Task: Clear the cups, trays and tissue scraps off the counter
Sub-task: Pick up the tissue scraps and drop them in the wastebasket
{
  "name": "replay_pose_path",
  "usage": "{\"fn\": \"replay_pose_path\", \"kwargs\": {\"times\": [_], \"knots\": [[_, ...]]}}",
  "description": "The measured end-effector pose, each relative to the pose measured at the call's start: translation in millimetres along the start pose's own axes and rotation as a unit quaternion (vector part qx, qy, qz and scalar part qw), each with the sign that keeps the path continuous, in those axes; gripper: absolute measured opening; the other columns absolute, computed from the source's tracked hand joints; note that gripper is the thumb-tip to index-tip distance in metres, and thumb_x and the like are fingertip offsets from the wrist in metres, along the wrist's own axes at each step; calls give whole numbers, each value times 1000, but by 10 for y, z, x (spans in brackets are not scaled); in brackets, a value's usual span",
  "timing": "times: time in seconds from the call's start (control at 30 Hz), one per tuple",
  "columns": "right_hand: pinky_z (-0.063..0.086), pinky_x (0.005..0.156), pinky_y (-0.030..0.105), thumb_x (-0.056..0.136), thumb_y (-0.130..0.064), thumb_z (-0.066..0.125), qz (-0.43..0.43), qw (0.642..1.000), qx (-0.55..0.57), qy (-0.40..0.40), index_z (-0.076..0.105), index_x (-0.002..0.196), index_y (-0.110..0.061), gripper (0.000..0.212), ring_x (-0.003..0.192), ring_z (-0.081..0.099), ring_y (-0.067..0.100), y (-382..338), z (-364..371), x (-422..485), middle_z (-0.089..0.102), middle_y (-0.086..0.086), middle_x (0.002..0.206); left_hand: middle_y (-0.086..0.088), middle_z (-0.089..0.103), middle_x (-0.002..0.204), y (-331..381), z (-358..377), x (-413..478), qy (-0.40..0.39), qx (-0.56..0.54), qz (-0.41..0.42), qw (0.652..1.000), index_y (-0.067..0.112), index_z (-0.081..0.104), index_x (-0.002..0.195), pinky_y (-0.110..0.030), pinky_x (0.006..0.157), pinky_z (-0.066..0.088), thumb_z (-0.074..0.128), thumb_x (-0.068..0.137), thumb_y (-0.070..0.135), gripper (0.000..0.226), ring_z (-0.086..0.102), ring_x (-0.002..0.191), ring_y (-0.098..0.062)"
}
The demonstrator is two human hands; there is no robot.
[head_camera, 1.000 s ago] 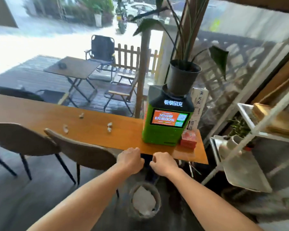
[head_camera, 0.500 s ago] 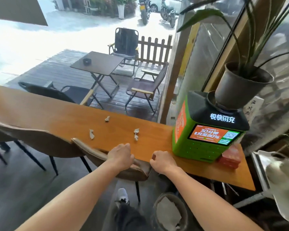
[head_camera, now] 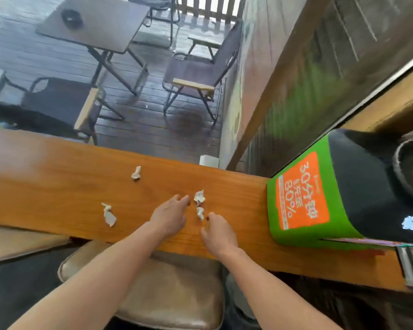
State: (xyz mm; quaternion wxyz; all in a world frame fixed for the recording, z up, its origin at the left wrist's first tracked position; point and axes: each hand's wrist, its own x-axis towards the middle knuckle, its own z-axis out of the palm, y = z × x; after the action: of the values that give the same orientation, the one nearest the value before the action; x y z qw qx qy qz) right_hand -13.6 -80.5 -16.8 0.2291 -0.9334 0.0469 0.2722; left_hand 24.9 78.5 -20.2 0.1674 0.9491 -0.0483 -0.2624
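Note:
Several crumpled white tissue scraps lie on the long wooden counter (head_camera: 45,177). One scrap (head_camera: 199,197) and a smaller one (head_camera: 200,212) sit between my hands. My left hand (head_camera: 171,216) rests over the counter just left of them, fingers slightly apart, fingertips close to the upper scrap. My right hand (head_camera: 216,231) hovers just below and right of the smaller scrap, fingers curled and apart, holding nothing. A longer scrap (head_camera: 109,215) lies further left, and another scrap (head_camera: 136,173) sits near the counter's far edge.
A green and black charging kiosk (head_camera: 320,198) stands on the counter's right end with a dark pot (head_camera: 410,172) on top. A brown padded chair (head_camera: 165,291) sits under the counter's near edge. Beyond the window are a folding table (head_camera: 96,22) and chairs.
I have stepped closer and leaned over the counter. Both hands moved from the counter's near edge forward to the pair of scraps, and their fingers have loosened from fists.

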Motion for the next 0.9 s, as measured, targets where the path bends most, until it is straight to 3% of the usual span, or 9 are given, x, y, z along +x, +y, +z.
{"fn": "replay_pose_path", "kwargs": {"times": [0.07,0.17,0.27,0.5,0.63,0.77,0.9], "knots": [[50,78,37,95,-30,56,16,1000,17,10,51,122,-21,29,105,61,25,-44,90,107,55,0,122,-10,43,141,-25,30,230,10,-5,22,1000,27,35,141,-43,90,52,53,91,15,53,54,118,-31],[51,79,38,95,-30,56,37,998,32,38,46,132,-21,40,106,61,26,-88,199,265,49,0,127,-4,45,130,-21,84,539,26,-14,81,996,36,36,137,-40,80,56,55,90,12,56,57,103,-26],[55,80,37,96,-31,57,61,994,62,64,49,128,-24,34,100,61,22,-106,275,396,48,-1,124,0,43,133,-31,149,796,-1,4,135,991,40,40,137,-38,83,56,56,93,14,55,55,108,-23],[55,80,33,98,-33,54,69,992,79,76,52,122,-34,24,98,57,18,-134,432,510,43,-4,118,-2,49,117,-88,200,1011,10,27,202,979,27,65,110,-32,73,58,62,91,18,21,58,89,-18],[54,74,33,97,-24,53,65,993,55,86,54,99,-26,4,87,55,17,-153,462,536,44,-3,107,-4,53,107,-190,164,1009,15,21,195,981,20,66,98,-31,72,56,58,94,20,10,57,84,-18],[53,72,37,97,-15,47,61,995,27,80,55,94,-18,9,82,54,21,-159,445,584,47,0,100,-4,55,102,-339,92,966,-2,6,156,988,18,64,98,-37,77,56,50,97,22,14,58,85,-21],[50,70,32,97,-18,48,58,995,21,83,59,94,-18,12,81,54,18,-166,400,641,51,0,97,-3,56,99,-534,33,821,0,-3,100,995,19,60,104,-37,78,54,48,95,18,15,56,90,-23]]}}
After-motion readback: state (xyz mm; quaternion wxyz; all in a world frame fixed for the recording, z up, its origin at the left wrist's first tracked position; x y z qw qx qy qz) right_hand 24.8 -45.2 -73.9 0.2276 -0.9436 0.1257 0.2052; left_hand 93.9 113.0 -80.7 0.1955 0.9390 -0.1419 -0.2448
